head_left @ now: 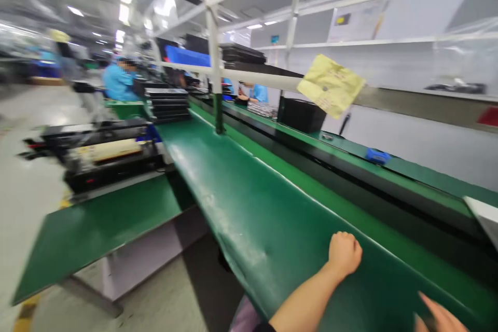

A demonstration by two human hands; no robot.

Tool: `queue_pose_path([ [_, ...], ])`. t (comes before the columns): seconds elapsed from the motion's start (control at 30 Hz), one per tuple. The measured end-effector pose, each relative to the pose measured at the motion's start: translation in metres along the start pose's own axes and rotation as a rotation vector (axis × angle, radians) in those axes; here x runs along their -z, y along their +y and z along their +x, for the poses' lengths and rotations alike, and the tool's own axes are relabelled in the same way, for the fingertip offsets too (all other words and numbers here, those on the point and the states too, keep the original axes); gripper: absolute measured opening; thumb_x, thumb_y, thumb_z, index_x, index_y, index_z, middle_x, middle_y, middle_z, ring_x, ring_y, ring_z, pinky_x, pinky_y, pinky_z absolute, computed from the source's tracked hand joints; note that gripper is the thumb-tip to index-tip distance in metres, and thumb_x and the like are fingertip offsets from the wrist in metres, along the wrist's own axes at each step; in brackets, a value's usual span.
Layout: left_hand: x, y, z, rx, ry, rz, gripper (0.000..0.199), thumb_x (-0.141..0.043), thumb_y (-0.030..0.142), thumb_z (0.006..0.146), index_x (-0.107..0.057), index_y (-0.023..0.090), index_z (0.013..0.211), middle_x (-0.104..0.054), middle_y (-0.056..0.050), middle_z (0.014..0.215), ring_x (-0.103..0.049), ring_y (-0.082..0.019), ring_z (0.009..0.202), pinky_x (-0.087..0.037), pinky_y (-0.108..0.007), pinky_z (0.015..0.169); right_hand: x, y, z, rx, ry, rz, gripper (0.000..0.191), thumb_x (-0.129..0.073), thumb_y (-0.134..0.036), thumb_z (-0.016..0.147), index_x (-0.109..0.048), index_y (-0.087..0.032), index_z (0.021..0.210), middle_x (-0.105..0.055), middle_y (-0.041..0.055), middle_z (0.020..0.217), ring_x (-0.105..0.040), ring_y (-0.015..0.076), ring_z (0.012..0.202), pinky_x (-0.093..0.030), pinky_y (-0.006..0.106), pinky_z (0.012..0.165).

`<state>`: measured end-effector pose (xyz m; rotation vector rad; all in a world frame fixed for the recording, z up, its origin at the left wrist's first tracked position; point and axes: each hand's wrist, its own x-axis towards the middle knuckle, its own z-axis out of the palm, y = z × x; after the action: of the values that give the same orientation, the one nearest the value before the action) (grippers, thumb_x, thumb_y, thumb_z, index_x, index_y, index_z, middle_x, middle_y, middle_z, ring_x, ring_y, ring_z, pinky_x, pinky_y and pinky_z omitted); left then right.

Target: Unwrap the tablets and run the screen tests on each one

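Note:
My left hand (345, 252) is closed in a fist on the green tabletop (249, 212), near the raised edge along the conveyor side. Nothing shows sticking out of its fingers, and the palm side is turned away. At the bottom right corner my right hand (441, 316) is partly cut off by the frame and a little blurred. Its thumb and a finger stand apart, with no object visible between them. Beyond both hands runs the green conveyor belt (288, 171).
A stack of black trays or units (169, 104) stands at the bench's far end. Left is a lower green side table (105, 223) with equipment (112, 155) behind it. A white post (212, 26) rises from the bench; a yellow paper (330, 84) hangs from the rail. Co-workers in blue (120, 82) sit farther away.

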<state>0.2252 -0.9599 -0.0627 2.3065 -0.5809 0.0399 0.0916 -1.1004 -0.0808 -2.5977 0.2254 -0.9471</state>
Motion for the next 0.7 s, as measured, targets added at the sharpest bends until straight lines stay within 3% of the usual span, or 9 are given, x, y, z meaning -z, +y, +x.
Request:
queue_pose_path([
  [0.07, -0.006, 0.010, -0.005, -0.021, -0.018, -0.045, 0.033, -0.036, 0.027, 0.089, -0.066, 0.012, 0.084, -0.068, -0.014, 0.092, -0.060, -0.023, 0.091, -0.042, -0.034, 0.081, -0.009, -0.016, 0.004, -0.049, -0.049, 0.076, 0.045, -0.039, -0.050, 0.086, -0.051, -0.027, 0.123, -0.061, 0.0120, 0.113, -0.062, 0.0281, 0.103, -0.054, 0.047, 0.087],
  [0.13, -0.011, 0.017, -0.006, -0.030, -0.034, -0.093, 0.033, -0.037, 0.027, 0.091, -0.063, 0.015, 0.076, -0.068, -0.012, 0.087, -0.061, -0.021, 0.086, -0.040, -0.031, 0.077, -0.029, -0.033, 0.019, -0.202, -0.157, 0.228, 0.044, -0.033, -0.041, 0.086, -0.053, -0.018, 0.117, -0.062, 0.0136, 0.116, -0.062, 0.0262, 0.102, -0.051, 0.042, 0.089],
  [0.23, -0.014, 0.020, 0.002, 0.027, -0.009, -0.180, 0.037, -0.035, 0.032, 0.092, -0.056, 0.017, 0.066, -0.066, -0.009, 0.076, -0.059, -0.018, 0.072, -0.036, -0.030, 0.067, -0.058, -0.048, 0.051, -0.479, -0.117, 0.411, 0.039, -0.038, -0.043, 0.081, -0.061, -0.018, 0.102, -0.066, 0.0128, 0.104, -0.062, 0.0286, 0.095, -0.048, 0.043, 0.085],
  [0.33, -0.013, 0.019, 0.017, 0.105, 0.048, -0.304, 0.038, -0.035, 0.036, 0.092, -0.050, 0.018, 0.062, -0.062, -0.007, 0.068, -0.054, -0.016, 0.063, -0.032, -0.029, 0.061, -0.072, -0.049, 0.075, -0.513, -0.033, 0.645, 0.034, -0.047, -0.041, 0.074, -0.063, -0.019, 0.094, -0.069, 0.0098, 0.094, -0.062, 0.0254, 0.088, -0.045, 0.038, 0.086],
  [0.47, -0.019, 0.016, 0.043, 0.083, 0.042, -0.572, 0.028, -0.045, 0.039, 0.087, -0.047, 0.019, 0.067, -0.058, -0.002, 0.068, -0.053, -0.014, 0.067, -0.037, -0.026, 0.066, -0.078, -0.035, 0.093, -0.542, 0.012, 0.837, 0.034, -0.055, -0.046, 0.069, -0.063, -0.016, 0.083, -0.068, 0.0090, 0.082, -0.060, 0.0210, 0.074, -0.047, 0.034, 0.074],
  [0.6, -0.024, 0.012, 0.073, 0.060, -0.145, -0.918, 0.038, -0.059, 0.055, 0.073, -0.047, 0.019, 0.076, -0.054, 0.002, 0.064, -0.051, -0.011, 0.057, -0.042, -0.025, 0.059, -0.078, -0.019, 0.105, -0.604, 0.007, 1.099, 0.046, -0.065, -0.052, 0.065, -0.063, -0.014, 0.091, -0.062, 0.0024, 0.069, -0.049, 0.0117, 0.051, -0.038, 0.025, 0.049],
  [0.7, -0.021, 0.010, 0.092, 0.062, -0.354, -1.125, 0.050, -0.069, 0.061, 0.062, -0.050, 0.016, 0.074, -0.055, 0.001, 0.062, -0.052, -0.010, 0.054, -0.045, -0.026, 0.057, -0.076, -0.012, 0.113, -0.644, 0.035, 1.268, 0.046, -0.072, -0.052, 0.062, -0.063, -0.014, 0.085, -0.057, -0.0006, 0.063, -0.046, 0.0085, 0.048, -0.035, 0.022, 0.046],
])
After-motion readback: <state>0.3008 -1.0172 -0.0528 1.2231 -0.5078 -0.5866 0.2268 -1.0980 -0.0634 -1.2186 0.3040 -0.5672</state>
